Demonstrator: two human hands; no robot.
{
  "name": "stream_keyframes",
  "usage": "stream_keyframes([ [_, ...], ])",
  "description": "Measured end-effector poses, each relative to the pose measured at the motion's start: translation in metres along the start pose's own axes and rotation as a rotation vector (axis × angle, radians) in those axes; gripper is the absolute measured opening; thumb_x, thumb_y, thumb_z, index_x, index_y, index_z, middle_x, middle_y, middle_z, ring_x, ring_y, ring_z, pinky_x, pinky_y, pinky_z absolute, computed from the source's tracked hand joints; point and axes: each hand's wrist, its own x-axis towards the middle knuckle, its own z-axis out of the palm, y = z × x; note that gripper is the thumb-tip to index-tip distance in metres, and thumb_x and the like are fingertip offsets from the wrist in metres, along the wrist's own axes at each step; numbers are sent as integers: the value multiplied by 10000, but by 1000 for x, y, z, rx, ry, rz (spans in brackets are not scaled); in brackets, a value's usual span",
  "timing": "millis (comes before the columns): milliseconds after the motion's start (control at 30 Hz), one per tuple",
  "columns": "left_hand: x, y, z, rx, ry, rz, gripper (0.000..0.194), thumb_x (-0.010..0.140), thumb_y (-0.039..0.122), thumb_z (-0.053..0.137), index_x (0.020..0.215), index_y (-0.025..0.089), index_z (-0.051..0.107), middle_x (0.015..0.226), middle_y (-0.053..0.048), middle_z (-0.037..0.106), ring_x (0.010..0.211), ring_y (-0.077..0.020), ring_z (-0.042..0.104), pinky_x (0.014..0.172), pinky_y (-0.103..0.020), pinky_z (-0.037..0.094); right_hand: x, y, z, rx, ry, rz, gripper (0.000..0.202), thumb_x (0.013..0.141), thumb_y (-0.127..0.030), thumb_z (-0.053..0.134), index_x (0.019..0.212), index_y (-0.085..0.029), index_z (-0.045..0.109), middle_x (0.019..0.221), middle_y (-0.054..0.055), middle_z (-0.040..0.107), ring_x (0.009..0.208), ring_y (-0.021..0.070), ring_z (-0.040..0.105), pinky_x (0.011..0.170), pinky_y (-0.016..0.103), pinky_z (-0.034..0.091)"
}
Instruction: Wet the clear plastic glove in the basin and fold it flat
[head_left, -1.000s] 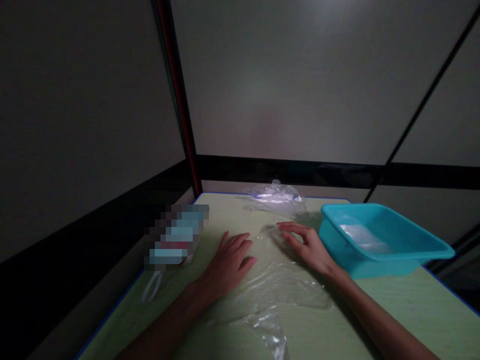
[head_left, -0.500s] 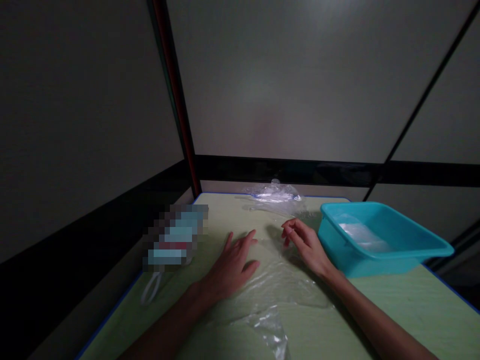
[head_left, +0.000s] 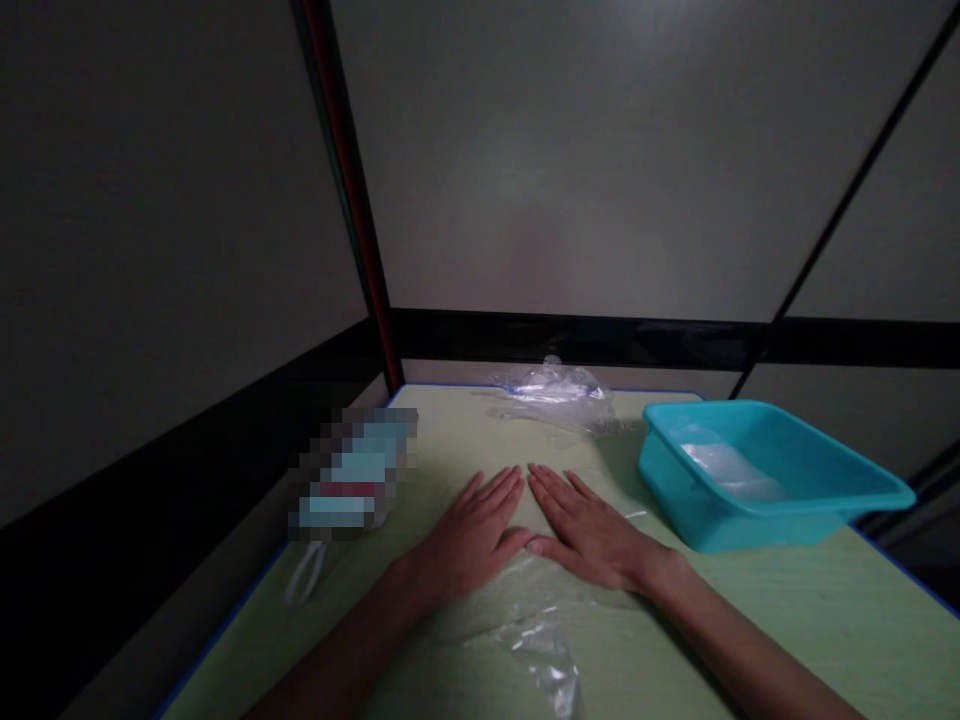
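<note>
A clear plastic bag lies spread over the middle of the table, its near end crumpled and shiny. My left hand rests flat on it, palm down, fingers stretched forward. Beside it my right hand also lies flat on the plastic, and the two thumbs meet at their tips. Neither hand grips anything. Much of the bag under the palms is hidden, and its outline is hard to make out against the tabletop.
At right stands a turquoise plastic basin with folded clear plastic inside. More crumpled clear plastic lies at the table's back edge. A pixelated object with a white loop lies left. Walls rise behind and left of the pale-green table.
My right hand has come down from above the bag, moved toward the left hand and flattened onto the plastic. The left hand's fingers have straightened and drawn closer together.
</note>
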Motion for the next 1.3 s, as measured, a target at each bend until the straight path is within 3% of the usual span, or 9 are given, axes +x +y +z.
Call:
stream_keyframes([
  [167, 0, 0, 1, 35, -26, -6, 535, 851, 393, 279, 1299, 119, 178, 1370, -81, 165, 1256, -139, 104, 1018, -332, 94, -1, 2, 3, -2, -45, 12, 719, 816, -556, 188, 1317, -47, 107, 1364, 150, 78, 1252, 206, 38, 1020, 407, 91],
  [333, 0, -1, 1, 17, -3, 9, 525, 853, 395, 277, 1300, 137, 184, 1368, -78, 176, 1255, -148, 110, 1016, -340, 107, -5, 8, -2, 29, 11, -25, 671, 831, -509, 242, 1325, -82, 85, 1367, 131, 94, 1252, 199, 62, 1020, 411, 91],
  [433, -2, -4, 0, -13, 11, -7, 522, 851, 409, 274, 1291, 135, 211, 1363, -83, 193, 1252, -152, 130, 1013, -348, 118, -10, 12, -13, 40, 87, -8, 635, 837, -464, 290, 1324, -92, 124, 1357, 136, 176, 1241, 210, 151, 1012, 410, 141],
  [600, -3, -10, 0, -18, 25, -48, 495, 849, 350, 302, 1285, 127, 230, 1360, -92, 200, 1253, -154, 130, 1011, -358, 118, -14, 20, -23, 47, 157, 124, 459, 837, -257, 324, 1281, -148, 279, 1213, 123, 455, 1080, 240, 442, 886, 405, 358],
  [733, -3, -10, -4, 3, 72, -46, 480, 843, 279, 316, 1290, 138, 217, 1365, -77, 190, 1255, -155, 118, 1020, -373, 84, -12, 28, -17, 2, 165, 113, 450, 810, -166, 332, 1259, -141, 312, 1157, 111, 511, 1022, 223, 493, 935, 408, 299],
  [900, -4, -5, -12, 26, 126, -41, 505, 821, 249, 350, 1292, 132, 210, 1352, -67, 236, 1246, -144, 160, 1031, -370, 51, -10, 35, -12, -64, 161, 125, 434, 811, -171, 338, 1241, -117, 328, 1185, 121, 482, 1036, 214, 478, 965, 403, 252],
  [1033, -6, -3, -12, 0, 131, -21, 529, 805, 269, 396, 1286, 129, 229, 1348, -70, 248, 1241, -146, 180, 1034, -346, 98, -9, 30, -14, -1, 199, 136, 412, 839, -234, 324, 1237, -127, 337, 1183, 110, 483, 1061, 194, 457, 969, 376, 259],
  [1200, -7, -3, -6, -37, 93, -13, 568, 819, 340, 376, 1304, 124, 176, 1367, -83, 183, 1250, -157, 144, 1024, -330, 139, -8, 21, -10, 38, 156, 42, 574, 841, -437, 307, 1308, -119, 205, 1344, 118, 248, 1227, 202, 208, 1003, 388, 188],
  [1300, -8, -5, -1, -30, 50, -31, 581, 824, 370, 358, 1307, 115, 160, 1366, -99, 175, 1251, -166, 132, 1018, -335, 138, -9, 21, -1, 28, 98, 40, 635, 821, -504, 296, 1314, -118, 191, 1358, 123, 187, 1242, 221, 142, 1007, 417, 156],
])
